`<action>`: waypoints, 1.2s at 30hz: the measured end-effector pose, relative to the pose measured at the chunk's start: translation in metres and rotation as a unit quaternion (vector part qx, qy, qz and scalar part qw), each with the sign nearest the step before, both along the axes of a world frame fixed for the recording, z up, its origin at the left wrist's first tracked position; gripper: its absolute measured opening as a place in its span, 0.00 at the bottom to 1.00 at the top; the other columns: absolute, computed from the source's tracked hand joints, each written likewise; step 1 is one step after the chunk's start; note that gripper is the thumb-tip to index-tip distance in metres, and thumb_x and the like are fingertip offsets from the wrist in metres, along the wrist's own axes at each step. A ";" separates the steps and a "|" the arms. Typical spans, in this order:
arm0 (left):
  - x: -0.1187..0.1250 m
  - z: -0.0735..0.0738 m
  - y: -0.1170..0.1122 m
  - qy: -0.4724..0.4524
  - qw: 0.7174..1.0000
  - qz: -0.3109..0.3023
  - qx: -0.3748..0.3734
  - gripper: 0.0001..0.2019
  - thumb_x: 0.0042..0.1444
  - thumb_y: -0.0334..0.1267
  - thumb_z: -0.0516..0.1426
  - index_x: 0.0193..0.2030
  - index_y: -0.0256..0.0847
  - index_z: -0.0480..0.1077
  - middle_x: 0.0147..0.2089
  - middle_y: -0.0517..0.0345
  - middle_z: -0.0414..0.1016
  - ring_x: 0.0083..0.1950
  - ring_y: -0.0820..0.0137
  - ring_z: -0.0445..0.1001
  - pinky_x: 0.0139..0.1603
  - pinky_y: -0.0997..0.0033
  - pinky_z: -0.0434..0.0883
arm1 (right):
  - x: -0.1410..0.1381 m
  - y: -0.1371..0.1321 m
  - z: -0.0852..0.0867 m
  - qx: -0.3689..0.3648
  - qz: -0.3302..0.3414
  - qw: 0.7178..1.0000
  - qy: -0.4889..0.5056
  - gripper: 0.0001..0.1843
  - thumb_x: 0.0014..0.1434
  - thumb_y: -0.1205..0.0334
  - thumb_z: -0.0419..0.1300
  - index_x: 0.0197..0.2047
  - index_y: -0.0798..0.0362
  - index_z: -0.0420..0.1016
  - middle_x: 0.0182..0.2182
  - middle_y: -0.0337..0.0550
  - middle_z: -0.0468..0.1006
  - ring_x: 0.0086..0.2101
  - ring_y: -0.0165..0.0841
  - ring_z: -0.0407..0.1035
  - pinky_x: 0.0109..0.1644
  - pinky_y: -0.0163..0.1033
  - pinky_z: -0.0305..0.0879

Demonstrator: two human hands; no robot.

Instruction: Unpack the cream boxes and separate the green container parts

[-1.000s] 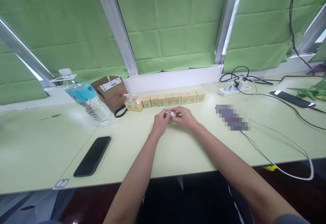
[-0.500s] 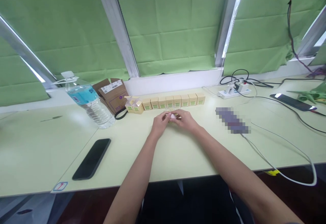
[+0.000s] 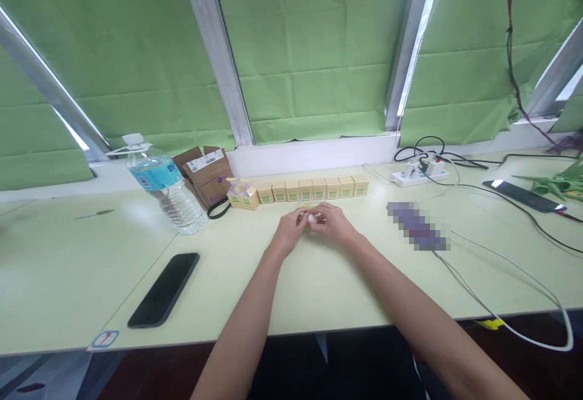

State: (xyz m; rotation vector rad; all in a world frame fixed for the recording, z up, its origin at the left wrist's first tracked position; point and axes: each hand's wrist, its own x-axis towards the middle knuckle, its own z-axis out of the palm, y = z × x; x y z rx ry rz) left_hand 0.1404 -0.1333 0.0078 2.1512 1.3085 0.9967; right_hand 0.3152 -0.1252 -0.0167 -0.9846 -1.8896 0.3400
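One left hand (image 3: 291, 231) and one right hand (image 3: 336, 221) meet over the table (image 3: 319, 284), their fingertips nearly touching. Both have thumb and fingers pinched together on one small white piece (image 3: 312, 218), which sits between them, partly hidden; its exact shape cannot be told.

Clock directions run from this piece. From 10 through 12 to 2 o'clock, just past the fingers, stand eight small tan boxes (image 3: 333, 188) in one line, each with one green label. Beside their left end, toward 10, are at least two more labelled boxes (image 3: 243, 198) with clear wrapping on top.

Farther toward 10 come one open brown carton (image 3: 210, 180), one black loop (image 3: 219, 209) and one water bottle (image 3: 168, 190). One dark phone (image 3: 164, 291) lies at 8, well apart from the left hand. Toward 3 are one pixelated object (image 3: 416, 227) and, farther away, a second phone (image 3: 523, 196). One white power strip (image 3: 419, 175) lies at 2.
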 end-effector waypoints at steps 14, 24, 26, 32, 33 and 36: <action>0.004 -0.005 0.005 0.034 0.998 0.044 0.012 0.16 0.67 0.44 0.48 0.49 0.45 0.76 0.43 0.53 0.82 0.43 0.62 0.78 0.45 0.66 0.70 | -0.007 0.002 -0.002 0.002 -0.055 0.997 0.046 0.09 0.51 0.62 0.64 0.38 0.52 0.76 0.38 0.45 0.77 0.37 0.35 0.75 0.39 0.40 0.79; 0.005 -0.001 -0.001 -0.071 0.997 0.017 0.000 0.19 0.67 0.50 0.49 0.50 0.43 0.75 0.45 0.57 0.81 0.44 0.67 0.77 0.47 0.70 0.71 | -0.005 -0.005 0.004 -0.046 -0.019 0.992 0.115 0.12 0.55 0.56 0.65 0.41 0.51 0.77 0.41 0.45 0.78 0.35 0.33 0.77 0.38 0.39 0.80; 0.003 -0.001 -0.002 -0.085 0.996 -0.003 -0.003 0.18 0.67 0.48 0.49 0.53 0.43 0.74 0.50 0.55 0.80 0.48 0.66 0.77 0.49 0.69 0.71 | -0.005 -0.005 0.005 -0.067 -0.014 0.990 0.122 0.12 0.56 0.55 0.65 0.42 0.51 0.76 0.42 0.45 0.79 0.35 0.33 0.78 0.38 0.39 0.80; 0.002 -0.005 -0.004 -0.070 0.995 -0.060 0.034 0.23 0.59 0.34 0.55 0.63 0.44 0.67 0.62 0.50 0.72 0.56 0.64 0.73 0.51 0.67 0.72 | -0.002 -0.005 0.006 -0.097 -0.015 0.982 0.161 0.13 0.58 0.55 0.63 0.45 0.51 0.76 0.42 0.44 0.82 0.37 0.34 0.79 0.42 0.40 0.80; 0.003 -0.006 -0.004 -0.065 0.995 -0.061 0.041 0.25 0.58 0.33 0.56 0.63 0.45 0.66 0.62 0.49 0.71 0.55 0.65 0.73 0.50 0.67 0.72 | -0.002 -0.004 0.006 -0.096 -0.017 0.982 0.161 0.13 0.59 0.55 0.63 0.46 0.51 0.76 0.43 0.44 0.82 0.37 0.34 0.79 0.42 0.40 0.80; 0.006 -0.007 -0.004 -0.060 0.996 -0.045 0.048 0.26 0.57 0.36 0.59 0.63 0.46 0.66 0.63 0.49 0.70 0.56 0.64 0.72 0.52 0.66 0.72 | -0.002 -0.003 0.004 -0.085 -0.019 0.984 0.156 0.14 0.59 0.55 0.63 0.46 0.51 0.76 0.45 0.45 0.81 0.37 0.34 0.79 0.42 0.39 0.79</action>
